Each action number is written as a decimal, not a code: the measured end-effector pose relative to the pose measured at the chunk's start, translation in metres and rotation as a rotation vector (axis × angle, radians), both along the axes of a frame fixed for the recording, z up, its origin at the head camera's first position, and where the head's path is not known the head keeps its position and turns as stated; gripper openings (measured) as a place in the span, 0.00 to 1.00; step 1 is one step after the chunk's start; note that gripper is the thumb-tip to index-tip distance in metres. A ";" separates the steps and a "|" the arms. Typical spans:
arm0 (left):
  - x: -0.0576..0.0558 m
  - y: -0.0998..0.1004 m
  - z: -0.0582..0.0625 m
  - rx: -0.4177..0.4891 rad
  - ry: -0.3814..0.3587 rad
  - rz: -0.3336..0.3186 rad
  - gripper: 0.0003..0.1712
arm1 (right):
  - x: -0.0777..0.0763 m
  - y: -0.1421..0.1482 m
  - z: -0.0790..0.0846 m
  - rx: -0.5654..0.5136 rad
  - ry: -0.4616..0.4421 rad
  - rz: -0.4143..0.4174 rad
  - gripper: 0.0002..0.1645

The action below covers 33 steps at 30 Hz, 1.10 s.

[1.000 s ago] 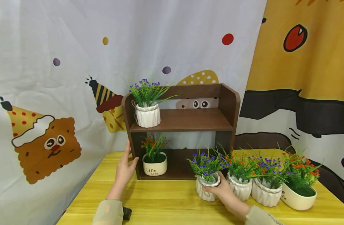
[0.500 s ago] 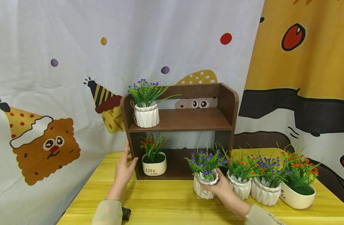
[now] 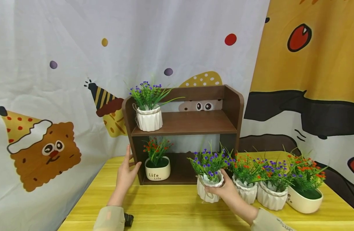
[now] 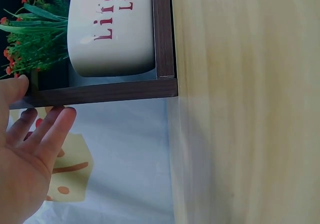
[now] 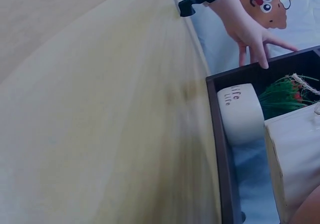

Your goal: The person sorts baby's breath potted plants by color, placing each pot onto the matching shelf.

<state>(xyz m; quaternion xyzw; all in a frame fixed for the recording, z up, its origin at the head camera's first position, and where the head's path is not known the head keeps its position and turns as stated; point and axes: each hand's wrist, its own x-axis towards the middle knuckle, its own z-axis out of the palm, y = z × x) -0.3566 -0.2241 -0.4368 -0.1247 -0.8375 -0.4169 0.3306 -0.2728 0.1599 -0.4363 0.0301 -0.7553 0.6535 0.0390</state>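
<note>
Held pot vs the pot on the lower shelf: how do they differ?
Held pot: white, pleated, tied with twine; lower-shelf pot: smooth, cream, lettered "Life".
Held pot has purple flowers; lower-shelf pot has red flowers.
Held pot is in the right hand; lower-shelf pot stands unheld.
Both carry green foliage.

Left grip [image 4: 25, 159] touches the shelf's side panel [image 4: 110, 91].

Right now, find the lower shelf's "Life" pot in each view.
Head: Life pot, below and left of centre.
Left wrist: pot turned sideways, cut by the top edge.
Right wrist: pot, right of centre, about mid-height.
Shared landmark: left hand at the brown shelf.
</note>
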 end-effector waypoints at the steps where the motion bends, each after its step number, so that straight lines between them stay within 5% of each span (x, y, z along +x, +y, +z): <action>1: 0.000 0.000 -0.001 0.002 0.003 0.000 0.55 | 0.001 -0.001 0.001 -0.003 -0.002 -0.002 0.65; 13: 0.004 -0.006 -0.005 -0.019 0.006 0.019 0.55 | 0.004 -0.011 0.015 0.041 -0.032 0.003 0.67; 25: 0.006 -0.002 -0.005 -0.032 0.011 0.025 0.54 | 0.004 -0.007 0.026 0.050 0.043 -0.046 0.65; 33: -0.001 0.000 -0.003 -0.050 0.023 0.036 0.55 | 0.003 0.001 0.039 0.037 0.054 -0.052 0.64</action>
